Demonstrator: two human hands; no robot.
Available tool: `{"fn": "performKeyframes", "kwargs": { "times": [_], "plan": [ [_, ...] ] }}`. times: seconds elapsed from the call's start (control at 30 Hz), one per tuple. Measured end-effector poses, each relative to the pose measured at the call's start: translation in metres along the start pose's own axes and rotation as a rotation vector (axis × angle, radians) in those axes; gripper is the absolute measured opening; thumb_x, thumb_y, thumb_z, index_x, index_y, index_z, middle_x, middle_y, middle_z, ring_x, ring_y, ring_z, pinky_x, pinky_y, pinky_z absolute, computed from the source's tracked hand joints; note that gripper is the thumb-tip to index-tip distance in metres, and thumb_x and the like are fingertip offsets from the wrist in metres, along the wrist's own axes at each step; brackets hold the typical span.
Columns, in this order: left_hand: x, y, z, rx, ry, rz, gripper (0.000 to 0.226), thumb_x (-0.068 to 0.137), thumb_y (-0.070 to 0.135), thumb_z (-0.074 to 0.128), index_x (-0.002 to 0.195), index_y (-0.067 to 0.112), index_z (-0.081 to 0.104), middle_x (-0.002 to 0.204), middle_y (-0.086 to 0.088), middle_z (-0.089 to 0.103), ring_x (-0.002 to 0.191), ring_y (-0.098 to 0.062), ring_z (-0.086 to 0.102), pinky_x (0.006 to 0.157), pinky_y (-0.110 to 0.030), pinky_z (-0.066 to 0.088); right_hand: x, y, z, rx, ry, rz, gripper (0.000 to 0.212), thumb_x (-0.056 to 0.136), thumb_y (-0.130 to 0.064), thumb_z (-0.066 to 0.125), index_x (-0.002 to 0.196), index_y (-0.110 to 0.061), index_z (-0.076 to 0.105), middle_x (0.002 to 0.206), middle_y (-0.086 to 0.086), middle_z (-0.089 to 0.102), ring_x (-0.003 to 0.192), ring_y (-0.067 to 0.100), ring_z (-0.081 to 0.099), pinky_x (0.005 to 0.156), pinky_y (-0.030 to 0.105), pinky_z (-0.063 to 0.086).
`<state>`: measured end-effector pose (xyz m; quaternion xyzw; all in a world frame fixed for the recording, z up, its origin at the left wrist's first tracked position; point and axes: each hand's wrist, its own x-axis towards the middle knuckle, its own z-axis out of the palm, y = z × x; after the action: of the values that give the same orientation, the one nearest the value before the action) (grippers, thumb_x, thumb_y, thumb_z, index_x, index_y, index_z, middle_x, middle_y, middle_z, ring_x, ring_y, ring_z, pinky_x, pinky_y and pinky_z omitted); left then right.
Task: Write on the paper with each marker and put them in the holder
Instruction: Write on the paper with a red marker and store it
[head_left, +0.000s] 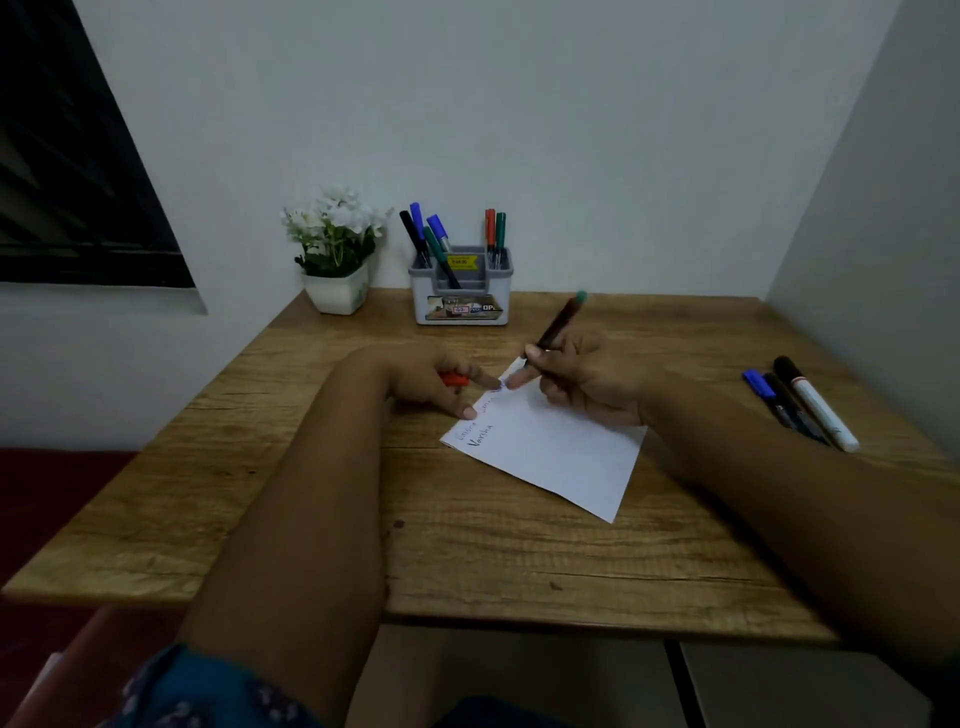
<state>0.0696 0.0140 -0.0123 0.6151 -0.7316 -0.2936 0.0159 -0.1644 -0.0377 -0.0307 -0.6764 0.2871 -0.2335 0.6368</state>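
Clearly, from the head view, the right hand (587, 382) has its grip closed round a marker (558, 322) whose long axis slants up and away toward the holder (460, 286), tip down at the far corner of the paper (550, 447) on the desk (322, 519). The left hand (441, 379) pins that corner and grasps a red cap (455, 380) just beside the tip. Three more markers (800, 402) lie well apart to the right, nearer the right hand.
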Motion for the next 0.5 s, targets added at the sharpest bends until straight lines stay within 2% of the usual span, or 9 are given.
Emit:
{"fn": "performKeyframes", "kwargs": {
  "times": [0.03, 0.1, 0.17, 0.2, 0.3, 0.37, 0.43, 0.5],
  "plan": [
    [0.002, 0.001, -0.001, 0.02, -0.003, 0.003, 0.054, 0.079, 0.048, 0.072, 0.125, 0.06, 0.048, 0.106, 0.017, 0.054, 0.084, -0.002, 0.045, 0.079, -0.03, 0.034, 0.003, 0.0, 0.003, -0.037, 0.017, -0.002, 0.035, 0.099, -0.025, 0.054, 0.112, 0.006, 0.061, 0.081, 0.006, 0.074, 0.051, 0.009, 0.046, 0.048, 0.016, 0.041],
    [0.006, 0.003, -0.001, 0.052, -0.009, 0.008, 0.054, 0.076, 0.052, 0.073, 0.122, 0.063, 0.047, 0.098, 0.011, 0.058, 0.088, -0.005, 0.049, 0.081, -0.032, 0.038, 0.006, 0.001, 0.007, -0.096, 0.021, -0.012, 0.034, 0.096, -0.025, 0.059, 0.098, 0.009, 0.064, 0.066, 0.005, 0.064, 0.049, 0.009, 0.041, 0.048, 0.019, 0.037],
    [0.01, 0.004, -0.001, 0.054, -0.012, 0.011, 0.056, 0.074, 0.053, 0.074, 0.124, 0.059, 0.05, 0.096, 0.019, 0.057, 0.095, -0.009, 0.051, 0.084, -0.032, 0.04, 0.007, 0.006, 0.012, -0.164, 0.026, -0.038, 0.023, 0.091, -0.02, 0.066, 0.08, 0.0, 0.066, 0.059, 0.004, 0.058, 0.051, 0.012, 0.046, 0.051, 0.021, 0.038],
    [0.011, 0.004, -0.001, 0.048, -0.013, 0.013, 0.057, 0.074, 0.052, 0.075, 0.125, 0.057, 0.051, 0.093, 0.023, 0.055, 0.093, -0.007, 0.051, 0.082, -0.03, 0.039, 0.007, 0.011, 0.013, -0.165, 0.034, -0.051, 0.018, 0.09, -0.016, 0.067, 0.077, -0.004, 0.067, 0.058, 0.005, 0.06, 0.052, 0.012, 0.05, 0.054, 0.021, 0.042],
    [0.012, 0.004, -0.002, 0.041, -0.018, 0.025, 0.06, 0.074, 0.05, 0.076, 0.128, 0.053, 0.05, 0.083, 0.03, 0.048, 0.083, 0.001, 0.046, 0.073, -0.027, 0.035, 0.008, 0.018, 0.013, -0.111, 0.015, -0.076, 0.004, 0.087, -0.002, 0.068, 0.088, 0.001, 0.07, 0.072, 0.01, 0.069, 0.063, 0.011, 0.064, 0.062, 0.017, 0.053],
    [0.013, 0.005, -0.002, 0.037, -0.017, 0.028, 0.061, 0.074, 0.049, 0.076, 0.129, 0.05, 0.051, 0.082, 0.027, 0.051, 0.08, 0.002, 0.045, 0.071, -0.027, 0.034, 0.008, 0.018, 0.011, -0.157, -0.023, -0.108, 0.01, 0.084, 0.009, 0.067, 0.091, 0.003, 0.07, 0.082, 0.012, 0.071, 0.075, 0.013, 0.068, 0.069, 0.018, 0.055],
    [0.014, 0.005, -0.002, 0.037, -0.019, 0.032, 0.061, 0.075, 0.047, 0.076, 0.13, 0.047, 0.051, 0.083, 0.026, 0.057, 0.076, 0.001, 0.045, 0.067, -0.024, 0.033, 0.01, 0.017, 0.011, -0.237, -0.032, -0.152, 0.014, 0.081, 0.013, 0.066, 0.09, 0.003, 0.07, 0.082, 0.009, 0.071, 0.079, 0.014, 0.065, 0.072, 0.02, 0.052],
    [0.014, 0.005, -0.002, 0.042, -0.025, 0.035, 0.061, 0.075, 0.046, 0.076, 0.131, 0.047, 0.05, 0.072, 0.027, 0.053, 0.076, 0.0, 0.046, 0.065, -0.023, 0.033, 0.01, 0.019, 0.012, -0.301, -0.014, -0.19, 0.015, 0.081, 0.011, 0.066, 0.088, 0.0, 0.072, 0.083, 0.013, 0.071, 0.079, 0.018, 0.063, 0.073, 0.024, 0.051]
  ]
}}
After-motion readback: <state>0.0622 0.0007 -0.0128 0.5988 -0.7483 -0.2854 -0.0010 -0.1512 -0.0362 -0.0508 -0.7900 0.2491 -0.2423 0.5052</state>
